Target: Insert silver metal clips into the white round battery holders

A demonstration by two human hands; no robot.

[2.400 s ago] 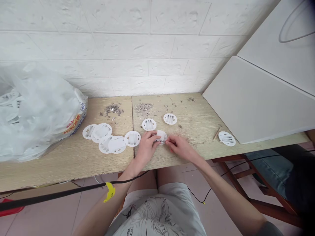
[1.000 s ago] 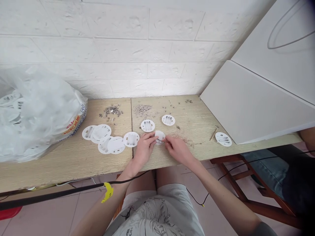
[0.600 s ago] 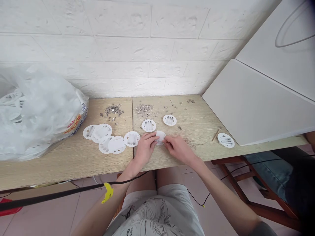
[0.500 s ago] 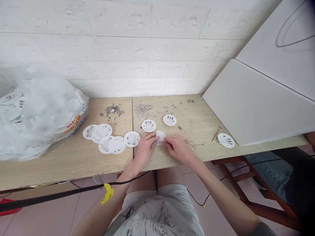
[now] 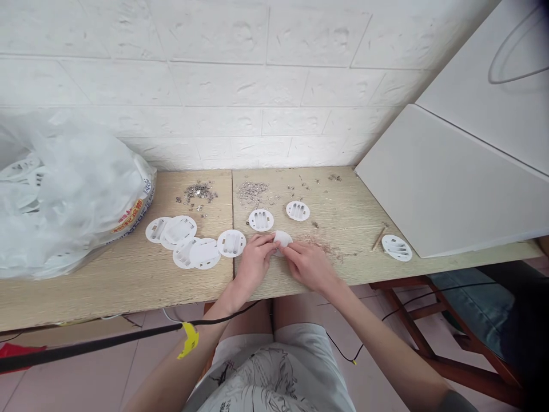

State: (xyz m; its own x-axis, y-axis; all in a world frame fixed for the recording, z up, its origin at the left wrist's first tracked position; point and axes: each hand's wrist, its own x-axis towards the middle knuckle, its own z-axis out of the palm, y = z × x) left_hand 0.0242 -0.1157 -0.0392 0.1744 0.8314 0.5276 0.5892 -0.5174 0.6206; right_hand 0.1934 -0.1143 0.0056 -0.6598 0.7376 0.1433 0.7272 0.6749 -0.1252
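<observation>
Between my two hands, near the front of the wooden table, is a white round disc (image 5: pixel 282 238). My left hand (image 5: pixel 256 258) pinches its left edge with closed fingers. On the disc's right edge, the fingers of my right hand (image 5: pixel 309 262) are closed too. Just behind it lie two slotted white discs, one to the left (image 5: pixel 261 220) and one to the right (image 5: pixel 297 211). Another slotted disc (image 5: pixel 231 244) rests beside my left hand. Further left, several white discs (image 5: pixel 179 230) overlap. Small metal pieces (image 5: pixel 252 192) are piled behind, with a second heap (image 5: pixel 199 193) to their left.
A large plastic bag (image 5: pixel 77 194) full of white parts fills the table's left end. At the right are a small stick (image 5: pixel 378 238), a slotted disc (image 5: pixel 397 248) and a big white panel (image 5: pixel 454 177). A black cable (image 5: pixel 107 340) crosses in front, over my left forearm.
The disc between my hands has tilted slightly, and its visible face looks rounder. Both hands stay on it with small finger movements. The whole view has shifted a little.
</observation>
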